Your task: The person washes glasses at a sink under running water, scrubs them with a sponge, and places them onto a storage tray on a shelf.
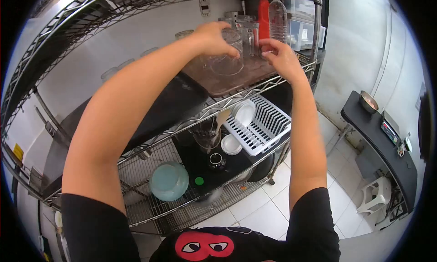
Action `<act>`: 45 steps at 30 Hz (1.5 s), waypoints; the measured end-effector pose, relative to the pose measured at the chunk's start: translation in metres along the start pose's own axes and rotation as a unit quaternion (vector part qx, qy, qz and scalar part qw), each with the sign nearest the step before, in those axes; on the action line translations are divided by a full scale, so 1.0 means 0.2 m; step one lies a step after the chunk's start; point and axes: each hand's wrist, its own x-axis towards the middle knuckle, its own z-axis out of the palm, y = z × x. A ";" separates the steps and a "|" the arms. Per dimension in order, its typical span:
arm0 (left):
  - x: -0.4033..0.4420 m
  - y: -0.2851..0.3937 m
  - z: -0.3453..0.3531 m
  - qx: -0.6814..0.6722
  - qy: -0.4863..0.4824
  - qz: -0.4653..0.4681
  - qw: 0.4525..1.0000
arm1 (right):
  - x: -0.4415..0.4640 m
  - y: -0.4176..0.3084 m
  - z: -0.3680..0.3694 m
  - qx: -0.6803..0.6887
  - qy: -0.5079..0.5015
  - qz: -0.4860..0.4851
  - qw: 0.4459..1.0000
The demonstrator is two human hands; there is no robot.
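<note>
Head view: the left hand point(213, 40) spreads thumb and fingers around a clear cylindrical vessel point(226, 67) standing on a brown board point(256, 73); the right hand point(281, 61) curls near a clear handled mug point(249, 42). Neither hand's contact can be told.

No legible wording; one printed emblem in view.
The black shirt point(314, 225) bears a red emblem point(204, 245) with two white eyes on its front. A pale label point(304, 33) on the box point(297, 40) at upper right is too small to read, as are the markings on the scale point(390, 128).
</note>
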 end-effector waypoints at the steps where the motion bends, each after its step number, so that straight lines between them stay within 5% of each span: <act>1: 0.03 0.03 0.02 -0.008 -0.016 -0.015 1.000 | 0.00 0.03 -0.03 -0.012 -0.024 0.016 1.000; 8: 0.19 0.16 0.14 -0.060 -0.049 -0.074 0.994 | 0.00 0.05 -0.02 -0.008 -0.089 0.013 0.996; 21: 0.28 0.00 0.28 -0.004 -0.033 -0.096 0.995 | 0.33 0.23 0.18 -0.199 -0.014 0.054 0.978; 27: 0.28 0.05 0.27 -0.037 -0.058 -0.127 0.990 | 0.39 0.31 0.18 -0.154 -0.028 0.078 0.985; 30: 0.33 0.00 0.32 -0.034 -0.049 -0.119 0.991 | 0.39 0.32 0.19 0.003 -0.004 0.152 0.988; 37: 0.27 0.03 0.25 -0.051 -0.096 -0.093 0.990 | 0.21 0.19 0.07 -0.069 -0.116 -0.062 0.989; 39: 0.25 0.06 0.26 -0.078 -0.068 -0.092 0.990 | 0.18 0.16 0.13 -0.047 -0.083 -0.085 0.992; 45: 0.24 0.07 0.24 -0.282 -0.053 -0.116 0.951 | 0.13 0.10 0.12 -0.052 0.024 0.005 0.998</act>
